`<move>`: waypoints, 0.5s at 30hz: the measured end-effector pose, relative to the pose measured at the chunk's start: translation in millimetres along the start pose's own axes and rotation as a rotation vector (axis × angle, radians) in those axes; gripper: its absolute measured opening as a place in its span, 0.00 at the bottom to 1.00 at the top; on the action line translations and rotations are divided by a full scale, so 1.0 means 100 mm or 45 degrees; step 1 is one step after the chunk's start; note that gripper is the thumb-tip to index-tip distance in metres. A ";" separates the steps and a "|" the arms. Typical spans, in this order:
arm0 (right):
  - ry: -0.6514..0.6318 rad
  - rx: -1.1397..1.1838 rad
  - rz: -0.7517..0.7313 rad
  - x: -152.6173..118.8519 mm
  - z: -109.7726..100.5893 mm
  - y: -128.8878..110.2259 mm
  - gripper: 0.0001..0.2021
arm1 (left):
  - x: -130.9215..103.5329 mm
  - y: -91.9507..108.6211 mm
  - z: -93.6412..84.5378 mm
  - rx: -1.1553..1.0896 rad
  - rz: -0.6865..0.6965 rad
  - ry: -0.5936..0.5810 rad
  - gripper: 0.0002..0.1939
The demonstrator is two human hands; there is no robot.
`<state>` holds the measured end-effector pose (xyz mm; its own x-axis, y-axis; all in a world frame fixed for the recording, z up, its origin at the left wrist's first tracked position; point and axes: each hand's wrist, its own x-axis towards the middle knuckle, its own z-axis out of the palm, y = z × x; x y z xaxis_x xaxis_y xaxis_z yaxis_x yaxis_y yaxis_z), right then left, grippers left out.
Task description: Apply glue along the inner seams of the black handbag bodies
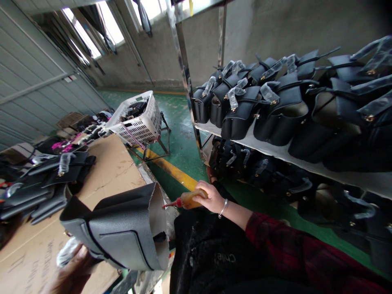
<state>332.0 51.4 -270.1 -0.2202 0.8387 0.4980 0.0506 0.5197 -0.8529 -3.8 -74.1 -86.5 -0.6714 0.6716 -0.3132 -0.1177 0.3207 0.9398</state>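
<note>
A black leather-look handbag (122, 228) lies tilted over the table edge, its light-lined opening facing right. At the bag's lower left, my left hand (75, 261) is closed on it, beside a plastic-wrapped handle (66, 251); the hand is somewhat blurred. My right hand (210, 198) is wrapped round a glue bottle (191, 200) with yellowish contents and a red nozzle. The nozzle tip points left, at the rim of the bag's opening; whether it touches cannot be made out.
Flat black bag pieces (45, 183) are stacked on the cardboard-covered table (119, 159). Behind it stands a white plastic basket (137, 126) on a metal stand. To the right, a rack shelf (275, 153) carries several black handbags, with more bags below. A metal post (185, 77) rises at its corner.
</note>
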 end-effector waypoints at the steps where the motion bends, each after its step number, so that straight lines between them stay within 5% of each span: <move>1: -0.015 0.009 0.008 -0.04 -0.01 -0.02 0.09 | -0.01 -0.01 0.01 0.024 0.066 -0.032 0.28; 5: -0.074 0.059 0.053 -0.20 -0.04 -0.12 0.08 | 0.02 -0.04 -0.01 -0.005 0.110 -0.060 0.32; 11: -0.186 0.154 0.140 -0.34 -0.06 -0.19 0.10 | 0.04 -0.01 -0.04 0.055 0.138 -0.168 0.24; 15: -0.136 0.127 0.135 -0.32 -0.09 -0.14 0.09 | 0.08 -0.02 -0.04 0.014 0.074 -0.164 0.29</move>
<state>346.7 18.6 -272.5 -0.3214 0.8632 0.3894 -0.0163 0.4061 -0.9137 -11.9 -72.6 -89.8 -0.5775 0.7690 -0.2741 -0.0727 0.2859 0.9555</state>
